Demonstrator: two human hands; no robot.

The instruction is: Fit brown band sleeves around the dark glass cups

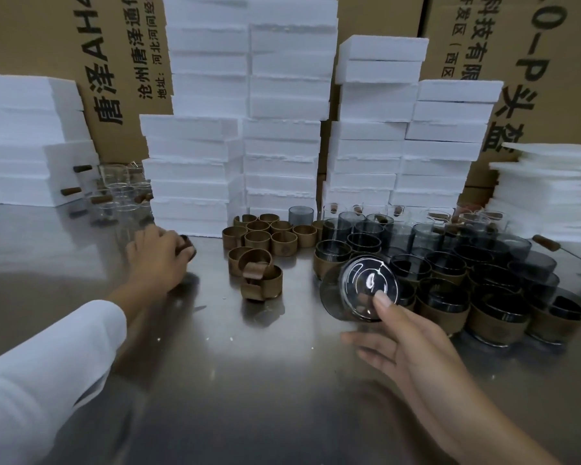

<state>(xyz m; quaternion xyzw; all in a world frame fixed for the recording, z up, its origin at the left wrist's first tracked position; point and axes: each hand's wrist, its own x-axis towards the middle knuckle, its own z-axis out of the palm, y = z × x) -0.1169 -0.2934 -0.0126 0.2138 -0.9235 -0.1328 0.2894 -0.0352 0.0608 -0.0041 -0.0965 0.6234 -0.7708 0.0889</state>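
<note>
Right hand (416,347): holds a dark cup (359,288), tipped, bottom facing up; nothing in it.
Left hand (156,256): fingers curled on a brown thing; cannot tell what.
Bands (259,236): between the hands, loose.
Banded cups (490,317): right of right hand.

The left arm, in a loose white sleeve (44,374), reaches forward from the lower left, bare from the wrist on. The left hand (156,258) is turned palm down, its back towards the camera, fingers curled downward and closed around a small dark brown piece (187,245) that peeks out at the fingertips. The right forearm, bare, comes in from the lower right corner. The right hand (406,350) is raised, thumb (384,302) pointing up and pressed against the base of a tilted dark smoky glass cup (358,286), while the other fingers spread leftward beneath it.
</note>
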